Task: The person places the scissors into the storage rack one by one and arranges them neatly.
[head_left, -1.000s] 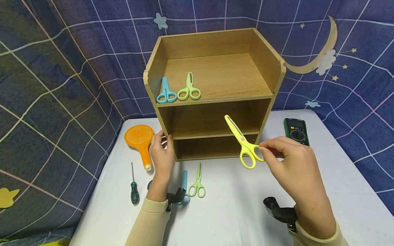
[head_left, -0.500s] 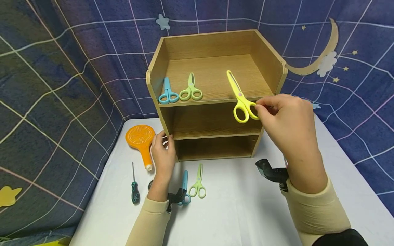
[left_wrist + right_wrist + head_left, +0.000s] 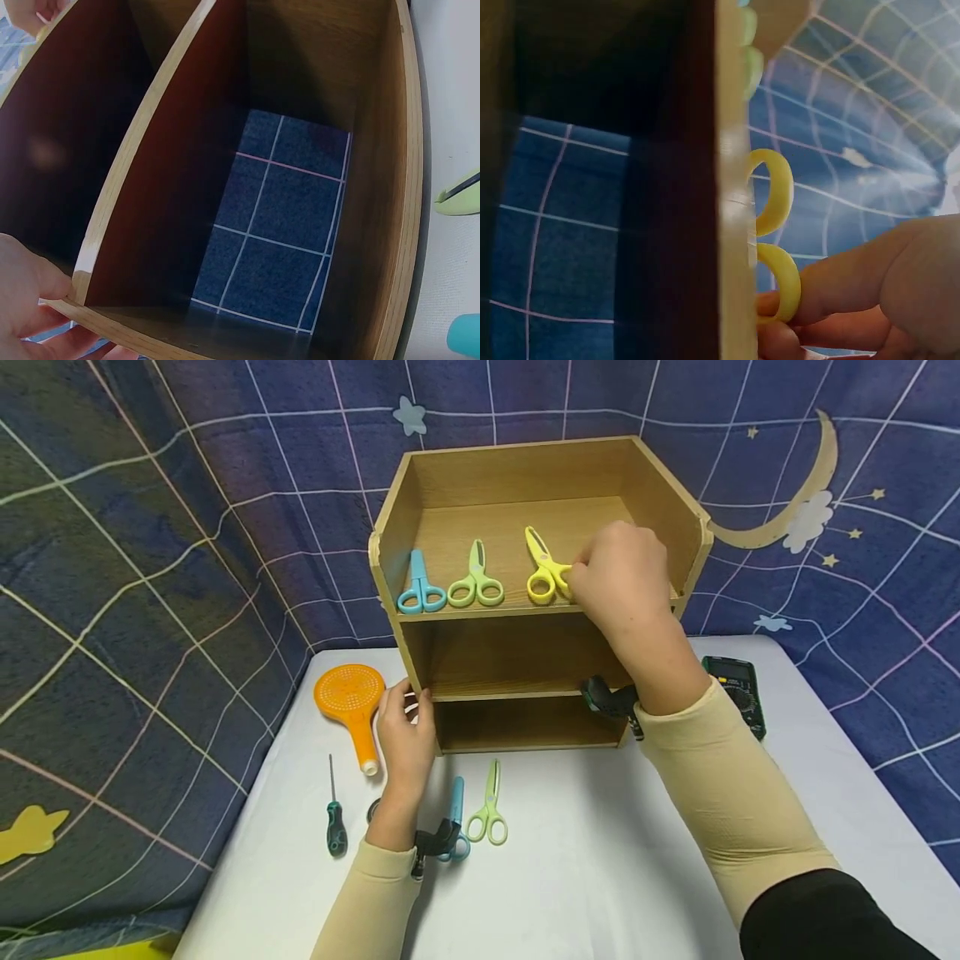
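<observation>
Scissors number five here: three lie on the top shelf of the wooden shelf unit (image 3: 660, 510), two on the bench (image 3: 600, 860). On the shelf are the blue scissors (image 3: 420, 589), the green scissors (image 3: 476, 581) and the yellow scissors (image 3: 543, 572) (its handle loops at the front edge). The right hand (image 3: 618, 577) pinches the yellow handle. The left hand (image 3: 405, 735) grasps the unit's left side wall. One orange shower head (image 3: 348, 702), one screwdriver (image 3: 334, 818) and one multimeter (image 3: 738, 689) lie on the bench.

five scissors (image 3: 422, 587), one wooden shelf (image 3: 525, 647), one screwdriver (image 3: 335, 822), one shower head (image 3: 351, 702), one multimeter (image 3: 738, 689).
</observation>
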`<action>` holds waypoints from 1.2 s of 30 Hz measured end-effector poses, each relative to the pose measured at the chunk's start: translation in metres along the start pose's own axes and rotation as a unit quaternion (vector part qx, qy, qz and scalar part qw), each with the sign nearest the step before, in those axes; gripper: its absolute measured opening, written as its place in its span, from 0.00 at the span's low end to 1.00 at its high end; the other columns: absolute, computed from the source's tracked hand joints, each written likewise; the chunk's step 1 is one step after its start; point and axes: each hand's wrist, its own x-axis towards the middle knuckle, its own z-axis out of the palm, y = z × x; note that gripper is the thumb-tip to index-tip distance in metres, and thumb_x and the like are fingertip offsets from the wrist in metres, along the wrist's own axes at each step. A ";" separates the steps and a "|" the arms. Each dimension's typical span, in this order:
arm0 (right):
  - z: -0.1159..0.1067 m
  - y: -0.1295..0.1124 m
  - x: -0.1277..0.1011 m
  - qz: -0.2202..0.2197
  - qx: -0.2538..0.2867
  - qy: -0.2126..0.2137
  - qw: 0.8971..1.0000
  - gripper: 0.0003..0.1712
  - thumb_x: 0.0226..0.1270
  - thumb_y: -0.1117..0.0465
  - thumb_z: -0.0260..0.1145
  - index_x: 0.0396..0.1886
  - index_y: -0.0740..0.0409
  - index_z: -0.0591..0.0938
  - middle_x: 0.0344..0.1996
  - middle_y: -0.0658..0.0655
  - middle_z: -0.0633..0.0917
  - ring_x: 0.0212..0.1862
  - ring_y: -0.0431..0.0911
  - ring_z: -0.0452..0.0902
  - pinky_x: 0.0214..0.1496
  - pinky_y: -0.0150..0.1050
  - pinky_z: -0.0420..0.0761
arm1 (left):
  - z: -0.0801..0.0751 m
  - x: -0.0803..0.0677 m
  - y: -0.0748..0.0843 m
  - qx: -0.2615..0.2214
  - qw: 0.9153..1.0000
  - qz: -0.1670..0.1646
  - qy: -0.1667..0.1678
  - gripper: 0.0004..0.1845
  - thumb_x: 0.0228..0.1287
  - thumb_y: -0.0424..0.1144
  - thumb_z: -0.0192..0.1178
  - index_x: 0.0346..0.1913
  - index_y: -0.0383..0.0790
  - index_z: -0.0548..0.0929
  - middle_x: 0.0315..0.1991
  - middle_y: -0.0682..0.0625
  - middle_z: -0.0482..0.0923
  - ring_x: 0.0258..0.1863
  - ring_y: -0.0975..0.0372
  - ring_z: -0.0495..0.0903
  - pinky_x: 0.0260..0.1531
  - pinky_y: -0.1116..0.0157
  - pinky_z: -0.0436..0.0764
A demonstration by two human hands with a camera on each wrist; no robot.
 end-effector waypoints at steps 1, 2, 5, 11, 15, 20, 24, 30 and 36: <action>0.002 -0.001 0.003 0.002 -0.008 -0.006 1.000 0.15 0.53 0.69 0.57 0.18 0.58 0.89 0.13 0.53 0.77 0.27 0.52 0.72 0.25 0.43 0.68 | 0.000 0.000 0.000 0.000 1.000 0.000 0.000 0.12 0.69 0.28 0.63 0.53 0.26 0.83 0.45 0.36 0.80 0.46 0.48 0.84 0.43 0.54 0.89; 0.004 -0.003 0.006 0.007 -0.016 -0.012 1.000 0.14 0.52 0.69 0.57 0.15 0.56 0.86 0.12 0.51 0.75 0.26 0.52 0.70 0.24 0.43 0.68 | 0.000 0.000 0.000 0.001 1.000 0.000 -0.001 0.12 0.69 0.28 0.63 0.53 0.27 0.83 0.45 0.36 0.80 0.45 0.48 0.84 0.43 0.54 0.89; 0.009 -0.007 0.010 0.022 -0.036 -0.025 0.999 0.14 0.49 0.66 0.58 0.07 0.53 0.75 0.11 0.49 0.68 0.25 0.50 0.67 0.20 0.43 0.66 | 0.000 0.000 0.000 0.003 1.000 0.004 0.000 0.12 0.69 0.28 0.63 0.53 0.27 0.83 0.45 0.36 0.80 0.45 0.48 0.84 0.42 0.54 0.89; 0.013 -0.009 0.008 0.035 -0.031 -0.040 0.998 0.15 0.53 0.60 0.61 0.08 0.51 0.76 0.13 0.47 0.68 0.26 0.49 0.67 0.19 0.42 0.66 | 0.000 -0.001 0.000 0.001 1.000 0.004 0.001 0.12 0.69 0.28 0.63 0.53 0.26 0.83 0.45 0.36 0.80 0.45 0.48 0.84 0.43 0.55 0.89; 0.009 -0.005 0.001 0.022 -0.003 -0.041 0.999 0.13 0.59 0.58 0.61 0.22 0.52 0.90 0.21 0.50 0.83 0.32 0.51 0.75 0.26 0.45 0.72 | 0.000 -0.001 0.000 0.004 1.000 0.001 0.002 0.12 0.69 0.28 0.63 0.53 0.27 0.83 0.45 0.36 0.80 0.46 0.48 0.84 0.43 0.55 0.89; 0.000 0.002 -0.014 0.008 0.036 -0.011 0.999 0.18 0.65 0.54 0.60 0.44 0.50 0.93 0.39 0.52 0.91 0.43 0.52 0.83 0.40 0.52 0.78 | 0.000 -0.001 0.000 0.005 1.000 0.004 0.002 0.12 0.69 0.28 0.63 0.53 0.27 0.83 0.45 0.36 0.80 0.46 0.48 0.84 0.43 0.53 0.89; -0.003 0.008 -0.034 -0.013 0.071 0.041 0.997 0.17 0.68 0.53 0.61 0.44 0.51 0.92 0.37 0.53 0.90 0.39 0.51 0.84 0.40 0.51 0.77 | 0.001 -0.002 -0.001 0.007 1.000 0.005 0.000 0.12 0.70 0.28 0.63 0.53 0.27 0.83 0.45 0.36 0.80 0.46 0.47 0.84 0.44 0.52 0.89; -0.003 0.018 -0.068 -0.047 0.115 0.099 0.987 0.11 0.68 0.57 0.66 0.41 0.55 0.92 0.31 0.55 0.87 0.34 0.49 0.81 0.36 0.45 0.74 | 0.002 -0.001 -0.001 0.006 1.000 0.003 0.002 0.12 0.70 0.28 0.63 0.53 0.27 0.83 0.45 0.36 0.80 0.46 0.48 0.83 0.44 0.53 0.89; 0.006 0.029 -0.100 -0.090 0.157 0.135 0.974 0.05 0.65 0.62 0.71 0.37 0.57 0.91 0.28 0.53 0.85 0.30 0.45 0.76 0.32 0.34 0.69 | 0.002 -0.001 0.000 0.005 1.000 -0.001 0.005 0.12 0.69 0.28 0.63 0.53 0.27 0.83 0.45 0.35 0.80 0.46 0.48 0.83 0.44 0.52 0.89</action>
